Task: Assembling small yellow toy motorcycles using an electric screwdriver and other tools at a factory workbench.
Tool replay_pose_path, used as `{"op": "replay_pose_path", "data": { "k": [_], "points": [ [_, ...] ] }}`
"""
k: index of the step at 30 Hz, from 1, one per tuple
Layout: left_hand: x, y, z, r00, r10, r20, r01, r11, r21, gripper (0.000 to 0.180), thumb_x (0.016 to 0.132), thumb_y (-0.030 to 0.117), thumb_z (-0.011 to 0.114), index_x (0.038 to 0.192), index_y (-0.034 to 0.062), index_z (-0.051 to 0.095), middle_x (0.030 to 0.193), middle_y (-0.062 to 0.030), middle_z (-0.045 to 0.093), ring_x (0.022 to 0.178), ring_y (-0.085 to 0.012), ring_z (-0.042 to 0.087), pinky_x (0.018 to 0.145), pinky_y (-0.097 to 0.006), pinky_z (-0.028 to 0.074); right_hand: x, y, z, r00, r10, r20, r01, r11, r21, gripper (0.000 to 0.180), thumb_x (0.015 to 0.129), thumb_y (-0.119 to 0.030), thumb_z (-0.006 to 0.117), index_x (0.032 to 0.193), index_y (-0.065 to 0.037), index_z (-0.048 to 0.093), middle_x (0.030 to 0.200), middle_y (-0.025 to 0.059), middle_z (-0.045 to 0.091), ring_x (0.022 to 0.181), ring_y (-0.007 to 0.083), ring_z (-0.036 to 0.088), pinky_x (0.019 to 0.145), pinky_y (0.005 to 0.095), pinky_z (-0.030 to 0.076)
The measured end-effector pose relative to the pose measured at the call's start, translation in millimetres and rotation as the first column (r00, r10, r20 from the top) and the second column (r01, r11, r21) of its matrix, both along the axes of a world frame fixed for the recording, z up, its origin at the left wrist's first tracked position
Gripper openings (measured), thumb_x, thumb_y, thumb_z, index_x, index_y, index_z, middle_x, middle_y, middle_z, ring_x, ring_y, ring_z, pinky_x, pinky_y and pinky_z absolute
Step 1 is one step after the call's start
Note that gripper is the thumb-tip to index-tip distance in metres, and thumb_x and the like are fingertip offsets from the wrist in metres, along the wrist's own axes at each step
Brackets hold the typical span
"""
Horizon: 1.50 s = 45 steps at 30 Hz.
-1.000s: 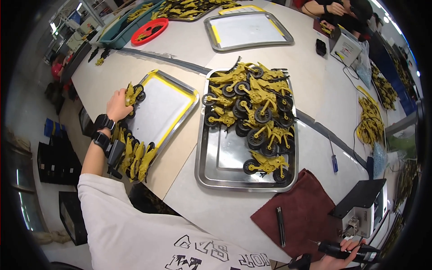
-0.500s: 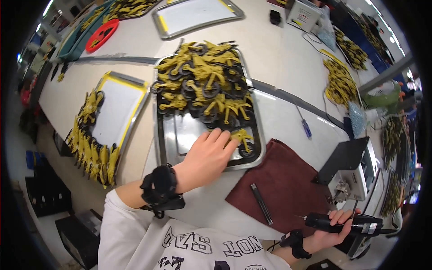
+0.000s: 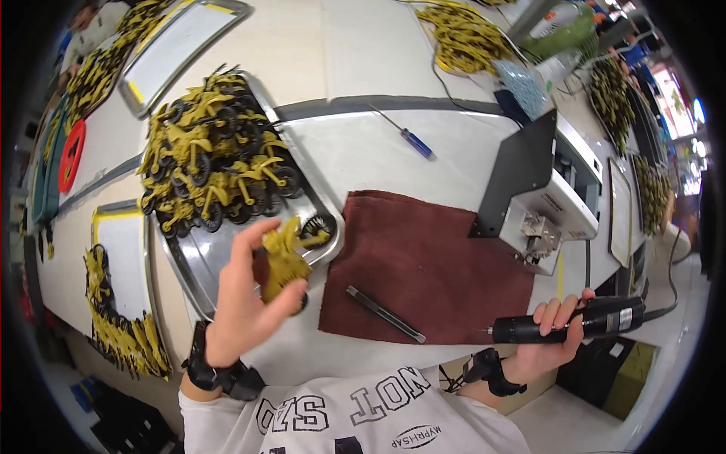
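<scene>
My left hand (image 3: pixel 253 299) grips a yellow toy motorcycle (image 3: pixel 286 253) with black wheels, raised over the near right corner of a metal tray (image 3: pixel 185 261). In that tray lies a heap of similar yellow toy motorcycles (image 3: pixel 200 155). My right hand (image 3: pixel 558 327) is wrapped round a black electric screwdriver (image 3: pixel 522 331), its bit pointing left past the edge of a dark red cloth (image 3: pixel 431 265). A black-handled slim tool, perhaps a cutter (image 3: pixel 386 312), rests on the cloth.
A screw feeder machine (image 3: pixel 548 216) stands right of the cloth. Behind the cloth lies a blue-handled screwdriver (image 3: pixel 416 142). At left, a yellow-edged tray (image 3: pixel 125 216) carries a row of toy motorcycles. Beyond are another white-lined tray (image 3: pixel 181 45) and a red round lid (image 3: pixel 72 155).
My left hand has lifted a toy motorcycle off the tray and drawn it back. The view has swung right. My right hand still holds the electric screwdriver.
</scene>
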State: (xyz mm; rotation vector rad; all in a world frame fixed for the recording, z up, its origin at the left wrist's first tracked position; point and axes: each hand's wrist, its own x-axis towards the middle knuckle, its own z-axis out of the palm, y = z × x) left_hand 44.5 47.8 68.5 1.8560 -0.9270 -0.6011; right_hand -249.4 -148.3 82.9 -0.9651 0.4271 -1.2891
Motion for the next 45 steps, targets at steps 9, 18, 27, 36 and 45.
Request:
{"op": "replay_pose_path", "data": {
  "k": [9, 18, 27, 36, 45],
  "points": [
    [-71.0, -64.7, -48.3, 0.915, -0.213, -0.342, 0.117, 0.953, -0.28, 0.071, 0.077, 0.01, 0.068, 0.133, -0.0013, 0.027, 0.103, -0.0148, 0.059, 0.068, -0.0145, 0.06, 0.058, -0.026, 0.049, 8.3, -12.8, 16.0, 0.985, 0.106, 0.134, -0.108, 0.994, 0.006, 0.043, 0.088, -0.015, 0.054, 0.123, -0.004, 0.031, 0.07, 0.0055, 0.042, 0.052, 0.015, 0.041, 0.059, 0.0314, 0.038],
    [-47.6, -50.1, -15.5, 0.814, -0.499, 0.296, 0.489, 0.865, 0.113, 0.073, 0.061, 0.014, 0.075, 0.128, 0.0084, 0.045, 0.131, -0.0198, 0.038, 0.1, -0.0326, 0.05, 0.083, -0.04, 0.044, 5.1, -43.6, 50.7, 0.933, -0.356, 0.056, 0.348, 0.849, -0.398, 0.032, 0.09, -0.016, 0.05, 0.116, -0.002, 0.04, 0.068, 0.0024, 0.04, 0.055, 0.0119, 0.04, 0.06, 0.0282, 0.033],
    [-29.5, -75.3, -18.4, 0.679, -0.659, 0.323, 0.598, 0.752, 0.277, 0.084, 0.055, 0.019, 0.078, 0.131, 0.012, 0.042, 0.143, -0.0154, 0.026, 0.124, -0.0372, 0.03, 0.103, -0.049, 0.026, 62.0, -61.0, 63.8, 0.889, -0.438, -0.136, 0.296, 0.774, -0.56, 0.045, 0.077, -0.006, 0.052, 0.118, 0.004, 0.035, 0.062, 0.0063, 0.048, 0.047, 0.0146, 0.046, 0.052, 0.0308, 0.043],
    [-19.0, -85.8, -12.5, 0.512, -0.742, 0.433, 0.633, 0.666, 0.394, 0.084, 0.051, 0.003, 0.066, 0.131, 0.0124, 0.041, 0.14, -0.0177, 0.029, 0.129, -0.0405, 0.026, 0.106, -0.05, 0.024, 65.1, -66.1, 52.6, 0.897, -0.37, -0.241, 0.224, 0.853, -0.472, 0.037, 0.079, 0.001, 0.054, 0.112, 0.005, 0.038, 0.059, 0.0069, 0.05, 0.045, 0.0135, 0.047, 0.049, 0.0287, 0.041],
    [-16.7, -79.0, -10.7, 0.614, -0.723, 0.316, 0.683, 0.687, 0.246, 0.083, 0.053, -0.001, 0.071, 0.129, 0.0075, 0.04, 0.131, -0.0203, 0.033, 0.115, -0.0386, 0.038, 0.095, -0.041, 0.041, 58.7, -46.7, 48.2, 0.909, -0.316, -0.27, 0.185, 0.89, -0.418, 0.041, 0.079, -0.001, 0.055, 0.115, 0.003, 0.036, 0.062, 0.0065, 0.049, 0.047, 0.0143, 0.047, 0.051, 0.0305, 0.042]
  ]
}}
